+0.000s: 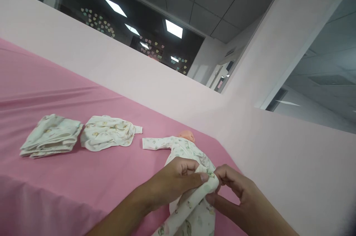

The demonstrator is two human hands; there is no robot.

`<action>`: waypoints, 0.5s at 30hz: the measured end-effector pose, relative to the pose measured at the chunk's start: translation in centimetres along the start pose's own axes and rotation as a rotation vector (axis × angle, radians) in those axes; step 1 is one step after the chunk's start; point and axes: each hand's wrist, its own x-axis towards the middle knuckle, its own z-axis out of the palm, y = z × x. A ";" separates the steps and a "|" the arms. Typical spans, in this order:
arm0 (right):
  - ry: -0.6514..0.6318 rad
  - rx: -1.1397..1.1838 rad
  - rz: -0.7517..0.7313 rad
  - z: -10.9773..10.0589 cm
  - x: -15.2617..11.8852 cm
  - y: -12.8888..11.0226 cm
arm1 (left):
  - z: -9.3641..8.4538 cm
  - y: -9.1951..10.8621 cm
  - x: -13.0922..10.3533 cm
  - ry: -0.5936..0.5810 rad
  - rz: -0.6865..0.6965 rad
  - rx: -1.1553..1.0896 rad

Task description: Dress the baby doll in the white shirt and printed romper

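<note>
The left hand [179, 182] pinched a printed white cloth [191, 205] while the right hand [236, 189] gripped its end, over the dressed doll [185, 149] lying on the pink-draped bench [119, 176].

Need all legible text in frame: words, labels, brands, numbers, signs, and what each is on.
No text is readable.
Plate above the doorway: too small and blurred to read.
Pink patch by the doorway: too small to tell if it bears text.
Held cloth: printed motifs, no legible lettering.
</note>
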 end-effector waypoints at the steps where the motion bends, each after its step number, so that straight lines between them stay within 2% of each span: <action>1: -0.018 0.008 0.004 0.0 0.2 0.0 | 0.0 -0.1 0.0 -0.006 -0.003 0.019; 4: -0.006 0.009 -0.012 0.0 0.4 0.1 | 0.0 -0.5 0.1 0.003 -0.016 0.078; 8: 0.058 -0.063 0.018 0.0 -0.1 0.5 | 0.0 -1.0 0.6 0.095 -0.029 0.137; 12: -0.039 -0.016 0.046 -0.4 -0.5 0.7 | 0.3 -1.0 1.7 0.122 0.015 0.236; 13: -0.079 0.048 0.064 -0.6 -0.5 0.7 | 0.5 -1.0 1.8 0.181 0.058 0.282; 15: -0.138 0.222 0.117 -1.0 -0.3 0.4 | 1.3 -0.9 1.7 0.429 0.198 0.403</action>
